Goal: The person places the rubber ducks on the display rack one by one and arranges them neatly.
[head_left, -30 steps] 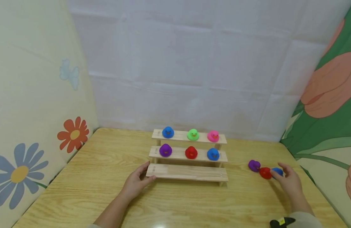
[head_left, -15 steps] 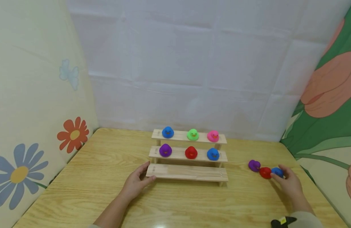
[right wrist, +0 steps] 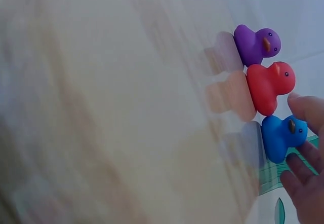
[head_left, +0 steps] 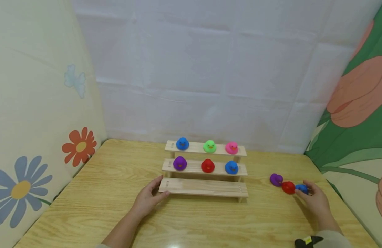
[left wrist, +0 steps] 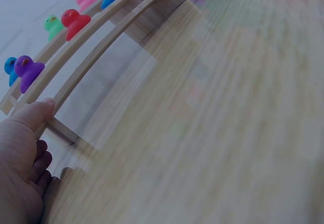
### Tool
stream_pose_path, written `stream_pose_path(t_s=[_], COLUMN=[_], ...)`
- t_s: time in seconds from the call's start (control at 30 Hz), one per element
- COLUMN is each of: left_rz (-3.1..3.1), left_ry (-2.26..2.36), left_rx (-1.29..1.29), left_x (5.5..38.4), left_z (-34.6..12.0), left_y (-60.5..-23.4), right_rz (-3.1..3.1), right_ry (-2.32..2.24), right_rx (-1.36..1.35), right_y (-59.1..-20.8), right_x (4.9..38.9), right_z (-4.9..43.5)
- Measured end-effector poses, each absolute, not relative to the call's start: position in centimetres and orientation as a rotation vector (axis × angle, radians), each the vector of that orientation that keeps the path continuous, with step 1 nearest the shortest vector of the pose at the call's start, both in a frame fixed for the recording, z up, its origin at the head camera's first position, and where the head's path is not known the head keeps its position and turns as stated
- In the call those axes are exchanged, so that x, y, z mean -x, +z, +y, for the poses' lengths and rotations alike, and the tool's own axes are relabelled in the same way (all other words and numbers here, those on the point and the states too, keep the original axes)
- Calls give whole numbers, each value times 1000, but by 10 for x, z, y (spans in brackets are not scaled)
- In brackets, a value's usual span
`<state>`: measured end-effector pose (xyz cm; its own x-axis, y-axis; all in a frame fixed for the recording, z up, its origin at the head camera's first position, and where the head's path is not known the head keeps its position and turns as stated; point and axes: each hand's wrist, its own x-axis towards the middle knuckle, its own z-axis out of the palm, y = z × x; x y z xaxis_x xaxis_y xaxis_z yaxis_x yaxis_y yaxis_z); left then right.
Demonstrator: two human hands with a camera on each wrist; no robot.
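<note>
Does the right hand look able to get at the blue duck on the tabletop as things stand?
Probably yes: the right hand has thumb and fingers on opposite sides of the blue duck; the red duck sits close beside it, but nothing seems to block a grasp.

The rack (head_left: 203, 187) stands on the table (head_left: 203, 220), before the backdrop (head_left: 203, 69). Three ducks (head_left: 209, 146) occupy its top shelf (head_left: 196, 146); three more ducks (head_left: 207, 165) occupy the middle shelf (head_left: 194, 166), in front and lower. The bottom shelf (head_left: 228, 189) lies foremost, the left hand (head_left: 147, 199) at its left end. Right of the rack, well apart, three loose ducks (head_left: 288, 187) stand side by side, the right hand (head_left: 317, 200) at the rightmost duck (right wrist: 277, 139).
</note>
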<state>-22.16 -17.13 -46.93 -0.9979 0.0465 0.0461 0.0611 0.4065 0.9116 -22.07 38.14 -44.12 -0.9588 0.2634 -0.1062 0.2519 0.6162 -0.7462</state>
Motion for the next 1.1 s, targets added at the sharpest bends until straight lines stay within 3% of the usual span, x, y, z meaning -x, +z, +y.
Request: stream_pose_path(t_s=[1.1], left_rz=[-2626], left_ry=[-1688], left_rx=[111], left_x=[221], left_z=[-172], left_y=[-470], right_rz=[-2767], right_ry=[1245], right_rx=[595], right_y=[-457], right_x=[224], right_z=[386])
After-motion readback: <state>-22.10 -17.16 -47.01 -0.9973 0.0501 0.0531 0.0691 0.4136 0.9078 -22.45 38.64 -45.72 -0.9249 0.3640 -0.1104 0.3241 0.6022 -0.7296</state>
